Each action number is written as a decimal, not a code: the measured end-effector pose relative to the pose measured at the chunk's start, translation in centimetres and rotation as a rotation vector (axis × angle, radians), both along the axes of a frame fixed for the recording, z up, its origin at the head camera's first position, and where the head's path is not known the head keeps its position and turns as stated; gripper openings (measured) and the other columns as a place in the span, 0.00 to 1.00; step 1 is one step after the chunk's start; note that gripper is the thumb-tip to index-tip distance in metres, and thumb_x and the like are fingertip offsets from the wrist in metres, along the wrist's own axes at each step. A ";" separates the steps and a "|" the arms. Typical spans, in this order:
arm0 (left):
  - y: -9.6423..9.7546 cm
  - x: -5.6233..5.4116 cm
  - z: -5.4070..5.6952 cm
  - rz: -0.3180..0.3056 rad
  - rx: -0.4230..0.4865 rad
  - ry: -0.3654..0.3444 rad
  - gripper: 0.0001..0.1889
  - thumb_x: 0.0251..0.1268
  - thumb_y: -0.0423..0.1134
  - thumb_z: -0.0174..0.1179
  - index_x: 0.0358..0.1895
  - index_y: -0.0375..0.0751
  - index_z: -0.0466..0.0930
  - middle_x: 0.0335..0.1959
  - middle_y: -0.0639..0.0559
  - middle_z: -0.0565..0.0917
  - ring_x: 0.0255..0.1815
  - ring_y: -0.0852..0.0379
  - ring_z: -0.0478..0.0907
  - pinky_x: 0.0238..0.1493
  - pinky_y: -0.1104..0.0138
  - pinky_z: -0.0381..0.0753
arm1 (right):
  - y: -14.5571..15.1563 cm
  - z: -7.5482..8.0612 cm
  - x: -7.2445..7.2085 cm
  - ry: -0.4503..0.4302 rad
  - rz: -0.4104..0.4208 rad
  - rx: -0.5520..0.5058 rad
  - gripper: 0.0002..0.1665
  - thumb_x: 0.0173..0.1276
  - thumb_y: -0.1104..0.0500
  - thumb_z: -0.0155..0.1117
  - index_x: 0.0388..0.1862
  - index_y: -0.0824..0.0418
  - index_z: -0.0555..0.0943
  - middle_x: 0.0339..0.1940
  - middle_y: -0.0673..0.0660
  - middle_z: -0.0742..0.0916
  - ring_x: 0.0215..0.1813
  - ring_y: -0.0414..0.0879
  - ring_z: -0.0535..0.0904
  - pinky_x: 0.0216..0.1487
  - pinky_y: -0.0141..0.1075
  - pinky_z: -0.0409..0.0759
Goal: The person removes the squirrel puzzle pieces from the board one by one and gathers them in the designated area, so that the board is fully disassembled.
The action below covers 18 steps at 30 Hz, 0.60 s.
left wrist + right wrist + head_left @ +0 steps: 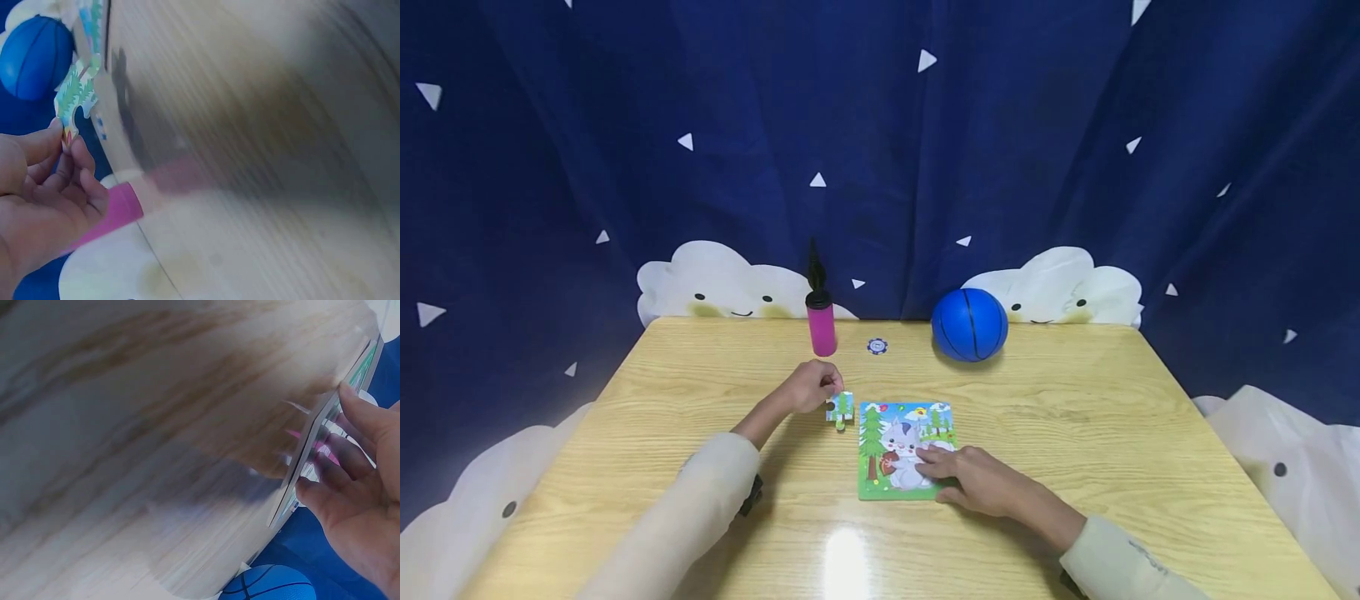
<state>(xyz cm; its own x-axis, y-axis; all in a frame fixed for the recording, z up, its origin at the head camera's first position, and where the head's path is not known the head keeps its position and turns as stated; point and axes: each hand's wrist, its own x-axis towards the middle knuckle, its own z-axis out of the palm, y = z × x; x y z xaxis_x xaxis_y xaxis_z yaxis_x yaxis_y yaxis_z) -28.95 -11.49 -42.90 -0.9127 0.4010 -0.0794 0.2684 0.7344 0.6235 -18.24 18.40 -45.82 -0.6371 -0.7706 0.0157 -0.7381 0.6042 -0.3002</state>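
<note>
My left hand (808, 386) pinches a puzzle piece (842, 403) by its edge between thumb and fingertips. The piece shows a green tree on pale blue, with a tab pointing toward me; the left wrist view shows the same jigsaw piece (74, 94) tilted above the tabletop. Just right of it, a jigsaw puzzle (887, 490) with a grey squirrel, an acorn and trees lies flat on the table. Across its right side rests my right hand (981, 482), fingers spread on the picture and covering part of the squirrel. In the right wrist view the thumb (359, 412) lies along the puzzle's near edge.
Behind my left hand stands a magenta cylinder (822, 329) with a black top. A poker chip (877, 346) lies beside it, and a blue ball (970, 325) sits at the back right. The wooden table (1112, 417) ends at a dark blue curtain (880, 125).
</note>
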 end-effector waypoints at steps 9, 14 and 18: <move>-1.1 0.1 -0.5 0.046 -0.089 -0.066 0.06 0.66 0.28 0.53 0.35 0.33 0.80 0.31 0.46 0.81 0.32 0.57 0.74 0.37 0.67 0.76 | 0.0 0.2 0.1 -0.036 -0.018 -0.001 0.27 0.62 0.57 0.65 0.61 0.61 0.76 0.66 0.60 0.75 0.66 0.54 0.72 0.61 0.50 0.74; -1.3 0.0 -1.4 0.081 -0.116 -0.104 0.06 0.68 0.31 0.53 0.36 0.34 0.79 0.30 0.48 0.79 0.32 0.57 0.73 0.34 0.69 0.75 | 0.0 0.1 0.1 -0.035 -0.016 -0.012 0.27 0.62 0.57 0.66 0.61 0.61 0.76 0.66 0.60 0.75 0.66 0.54 0.73 0.61 0.50 0.74; -1.3 -0.1 -2.0 0.104 -0.110 -0.094 0.06 0.68 0.31 0.53 0.35 0.35 0.79 0.29 0.49 0.78 0.32 0.57 0.72 0.33 0.70 0.74 | 0.0 0.1 0.1 -0.028 -0.010 -0.021 0.27 0.62 0.57 0.66 0.60 0.62 0.76 0.66 0.60 0.76 0.65 0.54 0.73 0.60 0.50 0.74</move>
